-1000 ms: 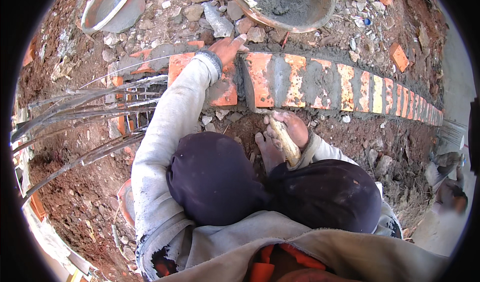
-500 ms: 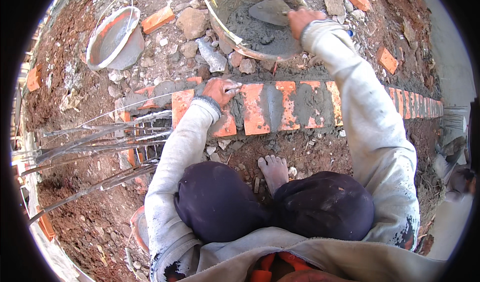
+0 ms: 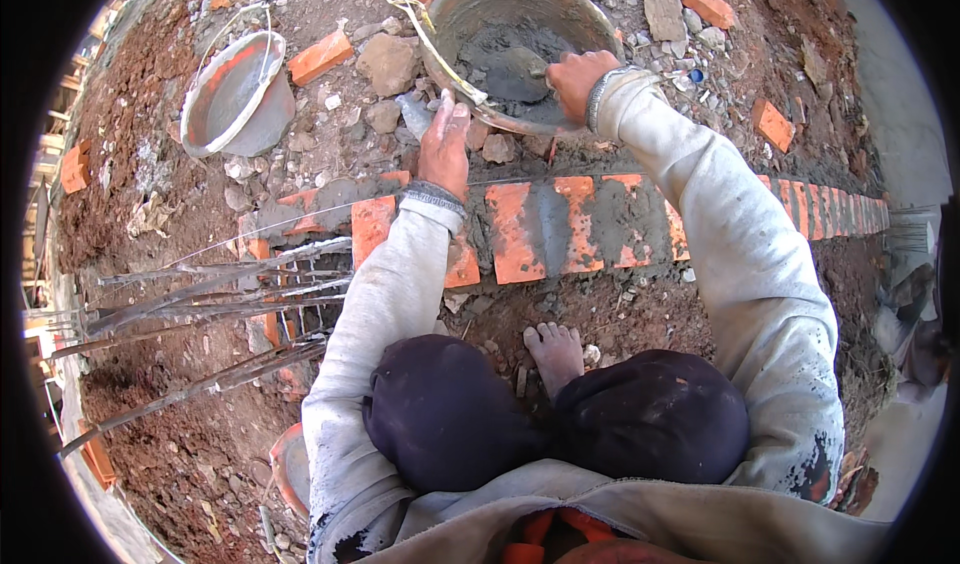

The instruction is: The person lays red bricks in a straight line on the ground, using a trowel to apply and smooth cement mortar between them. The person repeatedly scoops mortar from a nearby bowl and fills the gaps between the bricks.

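My right hand (image 3: 583,84) is closed round the handle of a trowel, over the near right side of a large mortar tub (image 3: 455,62). The trowel's blade (image 3: 518,74) lies in the wet grey mortar (image 3: 510,39), coated with it. My left hand (image 3: 444,149) is raised above the brick course, fingers stretched out toward the tub's near left rim; whether they touch it I cannot tell. Below both hands runs a row of orange bricks (image 3: 508,229) with grey mortar between and over them. A thin string line (image 3: 265,222) stretches along the row.
Rusty rebar rods (image 3: 200,299) jut out at the left, near the brick row. A smaller bucket (image 3: 232,104) stands at the far left. Loose bricks (image 3: 320,57) and stones (image 3: 388,62) lie around the tub. My bare foot (image 3: 556,354) is on the soil near the row.
My left hand has risen from the brick row and moved forward toward the tub's rim. My right hand has brought the trowel nearer and lower, its blade now down in the mortar.
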Available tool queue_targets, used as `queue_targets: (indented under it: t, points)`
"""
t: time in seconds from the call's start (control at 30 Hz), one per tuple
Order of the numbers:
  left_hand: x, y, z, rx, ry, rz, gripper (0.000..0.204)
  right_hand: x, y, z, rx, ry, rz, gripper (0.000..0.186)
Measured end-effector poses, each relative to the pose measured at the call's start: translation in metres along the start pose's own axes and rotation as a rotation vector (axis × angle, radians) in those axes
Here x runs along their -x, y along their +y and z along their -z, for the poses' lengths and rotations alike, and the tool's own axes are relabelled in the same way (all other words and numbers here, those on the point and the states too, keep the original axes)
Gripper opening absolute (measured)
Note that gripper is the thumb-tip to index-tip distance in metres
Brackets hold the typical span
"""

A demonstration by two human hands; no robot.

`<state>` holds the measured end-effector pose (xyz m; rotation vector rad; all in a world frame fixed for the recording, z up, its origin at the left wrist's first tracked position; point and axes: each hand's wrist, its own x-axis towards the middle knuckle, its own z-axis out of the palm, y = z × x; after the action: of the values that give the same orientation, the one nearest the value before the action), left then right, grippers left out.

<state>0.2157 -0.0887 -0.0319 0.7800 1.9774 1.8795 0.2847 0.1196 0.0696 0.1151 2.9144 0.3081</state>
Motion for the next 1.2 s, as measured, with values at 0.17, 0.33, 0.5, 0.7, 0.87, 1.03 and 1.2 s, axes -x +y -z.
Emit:
queue_targets:
  t: [0.17,0.33,0.5,0.7,0.87,1.03,1.2]
  points:
    - [-0.008,-0.002,0.006,-0.002,0.011,0.059,0.061,0.008,0.017,0.000,-0.143,0.073,0.011,0.024]
    - [0.023,-0.018,0.026,0.173,0.024,0.102,0.057,0.046,0.064,-0.012,-0.607,0.007,0.043,0.036]
    - [0.139,-0.016,0.047,0.209,-0.036,0.545,0.052,0.140,0.036,-0.002,-1.019,0.012,0.060,0.044]
    - [0.205,-0.029,0.035,1.113,0.032,1.196,0.085,0.210,-0.044,-0.039,-1.605,-0.442,-0.020,0.039]
    - [0.200,-0.036,0.023,1.468,0.127,1.022,0.094,0.218,-0.089,-0.111,-2.272,-1.009,-0.344,0.039]
    - [0.202,-0.038,0.022,1.592,0.072,0.935,0.092,0.229,-0.065,-0.092,-2.329,-0.498,-0.222,0.040]
    - [0.202,-0.029,0.020,1.375,0.146,1.005,0.090,0.198,-0.017,-0.069,-0.619,-0.157,0.256,0.045]
